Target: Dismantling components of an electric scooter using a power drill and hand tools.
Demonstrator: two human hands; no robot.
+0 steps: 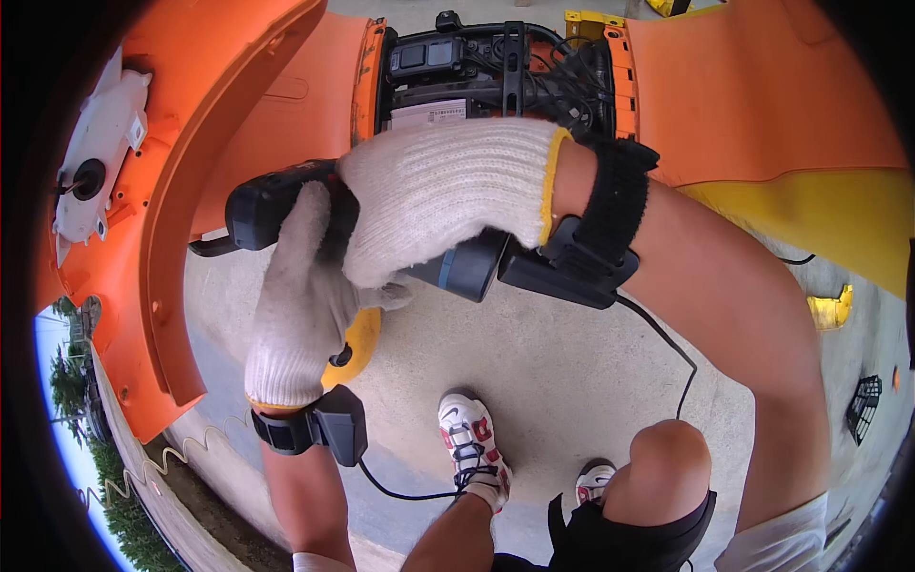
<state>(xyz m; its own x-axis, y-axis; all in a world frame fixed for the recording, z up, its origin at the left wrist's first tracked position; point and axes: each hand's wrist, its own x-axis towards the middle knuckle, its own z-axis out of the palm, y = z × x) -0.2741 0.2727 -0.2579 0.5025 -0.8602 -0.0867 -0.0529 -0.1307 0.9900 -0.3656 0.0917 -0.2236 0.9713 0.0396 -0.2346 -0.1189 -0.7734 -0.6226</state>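
Both my hands wear white knit gloves and are closed around a black cordless power tool (467, 267), whose exact kind I cannot make out. My right hand (434, 195) reaches over it from the right and covers much of its middle. From below, my left hand (305, 296) grips it, thumb laid up along the black housing. The tool's rounded dark end points left, towards an orange body panel (176, 286) with a curved arch edge. Its working tip is not clearly visible. Black straps with small boxes and cables sit on both wrists.
A white lamp-like housing (103, 157) is mounted on the panel at left. Ahead lies a black frame with wiring (505, 71), between orange panels. Behind my left wrist is a yellow part (357, 348). A yellow bracket (831, 307) and black grille piece (864, 410) lie right. A coiled hose (143, 467) hangs left.
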